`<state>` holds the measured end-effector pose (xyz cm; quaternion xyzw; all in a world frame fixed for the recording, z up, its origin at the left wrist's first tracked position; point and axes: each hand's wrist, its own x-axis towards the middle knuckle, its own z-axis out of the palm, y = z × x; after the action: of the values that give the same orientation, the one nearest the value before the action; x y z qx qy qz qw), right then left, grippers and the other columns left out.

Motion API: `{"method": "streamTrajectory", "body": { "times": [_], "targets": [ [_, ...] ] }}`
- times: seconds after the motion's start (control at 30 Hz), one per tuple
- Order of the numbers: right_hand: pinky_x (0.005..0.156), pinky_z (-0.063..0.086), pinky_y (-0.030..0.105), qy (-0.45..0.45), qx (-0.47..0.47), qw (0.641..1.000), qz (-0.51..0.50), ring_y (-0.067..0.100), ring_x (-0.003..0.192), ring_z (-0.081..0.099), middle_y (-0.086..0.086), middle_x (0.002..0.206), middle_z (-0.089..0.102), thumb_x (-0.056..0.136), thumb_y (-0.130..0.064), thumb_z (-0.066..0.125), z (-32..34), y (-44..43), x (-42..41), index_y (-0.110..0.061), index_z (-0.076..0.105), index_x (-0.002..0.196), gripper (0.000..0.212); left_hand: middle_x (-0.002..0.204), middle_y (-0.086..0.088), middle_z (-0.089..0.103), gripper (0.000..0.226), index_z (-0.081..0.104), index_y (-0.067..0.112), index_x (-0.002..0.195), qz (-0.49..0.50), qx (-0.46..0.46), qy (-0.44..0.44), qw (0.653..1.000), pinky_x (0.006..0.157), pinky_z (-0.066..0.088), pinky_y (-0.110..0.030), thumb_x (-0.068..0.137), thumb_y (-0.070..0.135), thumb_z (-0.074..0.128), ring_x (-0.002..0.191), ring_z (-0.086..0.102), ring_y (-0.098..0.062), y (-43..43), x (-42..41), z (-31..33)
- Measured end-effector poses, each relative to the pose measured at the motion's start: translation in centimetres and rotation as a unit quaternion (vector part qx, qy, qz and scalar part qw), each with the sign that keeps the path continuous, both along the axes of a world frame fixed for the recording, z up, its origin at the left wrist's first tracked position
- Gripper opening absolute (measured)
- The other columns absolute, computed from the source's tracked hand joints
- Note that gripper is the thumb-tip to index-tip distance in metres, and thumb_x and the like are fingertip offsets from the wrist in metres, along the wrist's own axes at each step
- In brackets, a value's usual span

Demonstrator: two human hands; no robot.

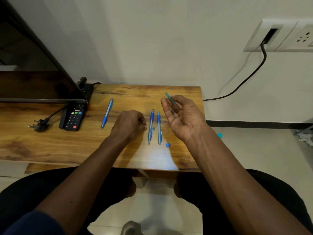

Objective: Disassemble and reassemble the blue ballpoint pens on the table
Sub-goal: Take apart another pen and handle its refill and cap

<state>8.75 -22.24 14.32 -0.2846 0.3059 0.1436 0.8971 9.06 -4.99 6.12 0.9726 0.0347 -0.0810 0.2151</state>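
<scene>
Three blue ballpoint pens lie on the wooden table point(50, 143). One pen point(107, 113) lies apart on the left. Two more, one pen point(150, 127) and another pen point(159, 128), lie side by side between my hands. A small blue piece point(167, 145) rests near their lower ends. My right hand point(183, 116) is raised palm up and pinches a teal-blue pen part point(169, 97) between thumb and fingers. My left hand point(130, 124) rests on the table left of the pair, fingers curled; what it may hold is hidden.
A black remote point(73, 118) and a loose plug point(39, 124) lie at the left, beside a dark screen point(33, 68). The table's right edge is just past my right hand. A wall socket point(277, 36) with a black cable is at the upper right.
</scene>
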Motion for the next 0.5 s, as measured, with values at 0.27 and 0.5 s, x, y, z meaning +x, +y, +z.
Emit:
{"method": "streamTrajectory", "body": {
  "times": [0.27,0.5],
  "targets": [
    [0.071,0.064,0.031,0.001,0.004,1.0,-0.001,0.028,0.082,0.073,0.02,0.078,0.071,0.09,0.006,0.068,-0.12,-0.43,-0.05,0.006,0.065,0.094,0.005,0.088,0.0,0.066,0.005,0.07,0.017,0.101,-0.074,0.132,-0.001,0.988,0.071,0.054,-0.032,0.099,0.018,0.065,0.079,0.061,-0.015,-0.62,0.51,-0.56],
    [0.07,0.064,0.031,0.0,0.011,1.0,0.0,0.029,0.088,0.072,0.021,0.083,0.07,0.091,0.006,0.067,0.07,-0.8,-0.02,0.006,0.064,0.098,0.008,0.094,-0.001,0.06,0.006,0.061,0.015,0.104,-0.1,0.113,0.043,0.988,0.067,0.045,-0.03,0.102,0.02,0.059,0.08,0.055,-0.014,-0.01,0.97,-0.69]
  ]
}}
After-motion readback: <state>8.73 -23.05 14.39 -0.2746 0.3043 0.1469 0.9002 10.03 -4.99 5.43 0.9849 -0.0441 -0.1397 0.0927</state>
